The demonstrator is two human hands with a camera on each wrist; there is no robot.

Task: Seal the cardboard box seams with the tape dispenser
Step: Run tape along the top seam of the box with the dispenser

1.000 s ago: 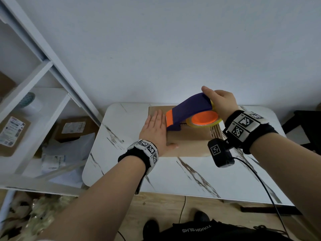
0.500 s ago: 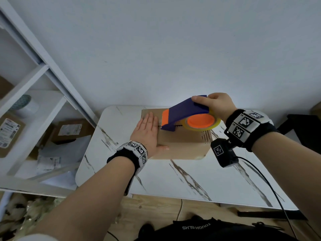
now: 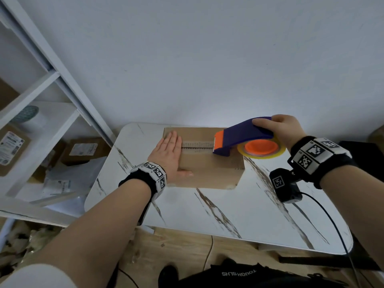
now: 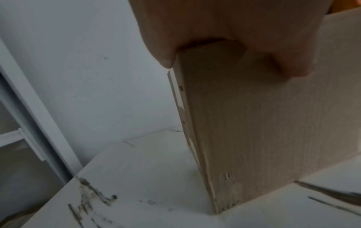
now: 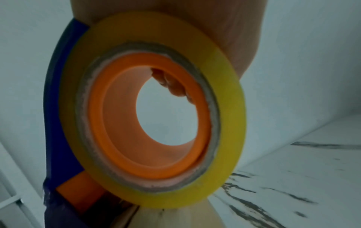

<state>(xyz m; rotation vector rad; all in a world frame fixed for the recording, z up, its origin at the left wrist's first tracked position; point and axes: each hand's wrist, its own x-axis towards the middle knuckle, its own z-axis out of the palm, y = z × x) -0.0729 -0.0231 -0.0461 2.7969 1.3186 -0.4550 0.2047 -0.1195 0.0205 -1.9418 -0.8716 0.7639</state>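
Note:
A brown cardboard box point(image 3: 207, 167) lies on the white marble table point(image 3: 228, 215) near the wall. My left hand point(image 3: 168, 150) rests flat on the left end of its top, fingers straight, thumb down the front face. The left wrist view shows the box corner point(image 4: 254, 123) under that hand point(image 4: 215, 18). My right hand point(image 3: 284, 129) grips a purple and orange tape dispenser point(image 3: 243, 134) with a yellow tape roll point(image 3: 261, 155). Its orange front sits on the top seam point(image 3: 197, 147), right of the middle. The roll point(image 5: 224, 108) fills the right wrist view.
A white shelf unit with labelled parcels point(image 3: 83, 150) stands left of the table. The wall rises right behind the box. A black camera point(image 3: 286, 188) and its cable hang under my right wrist. A black bag point(image 3: 239, 275) lies on the wooden floor below.
The dispenser has moved to the right along the top seam, away from my left hand, baring a stretch of seam between them. My left hand stays flat on the box.

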